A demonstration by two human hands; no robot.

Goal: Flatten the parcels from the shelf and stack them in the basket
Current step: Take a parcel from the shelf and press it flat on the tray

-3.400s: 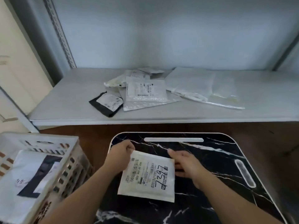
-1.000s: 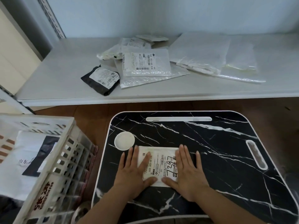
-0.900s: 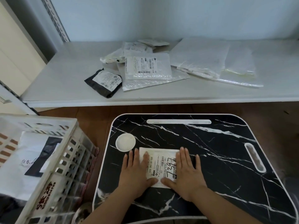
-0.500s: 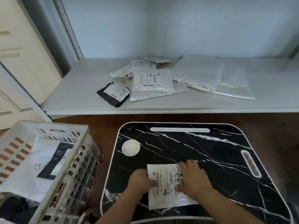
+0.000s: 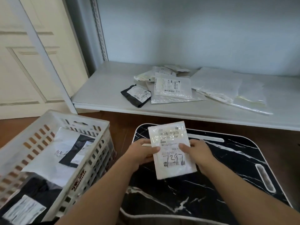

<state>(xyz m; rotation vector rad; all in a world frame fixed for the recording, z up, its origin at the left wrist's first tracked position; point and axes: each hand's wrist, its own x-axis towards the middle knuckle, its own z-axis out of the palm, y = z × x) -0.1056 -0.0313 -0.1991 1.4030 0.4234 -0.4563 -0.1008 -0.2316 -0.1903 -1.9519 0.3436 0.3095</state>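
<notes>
I hold a small white parcel (image 5: 170,148) with a printed label and handwritten digits, lifted above the black marble-patterned lap tray (image 5: 203,184). My left hand (image 5: 142,151) grips its left edge and my right hand (image 5: 198,153) grips its right edge, thumbs on top. The white slotted basket (image 5: 90,161) stands to the left of the tray and holds several flat parcels, white and black. On the white shelf (image 5: 105,95) behind lie more parcels: a black one (image 5: 136,95), a bubble mailer (image 5: 172,86) and large white bags (image 5: 227,88).
A cream door (image 5: 32,62) and a slanted white shelf upright (image 5: 47,57) stand at the left. The brown wooden floor (image 5: 120,120) shows between basket, tray and shelf. The tray has a slot handle (image 5: 264,179) at its right side.
The parcel was pressed flat on the tray under both palms; now both hands have picked it up and hold it above the tray's left part. The view has swung left toward the basket.
</notes>
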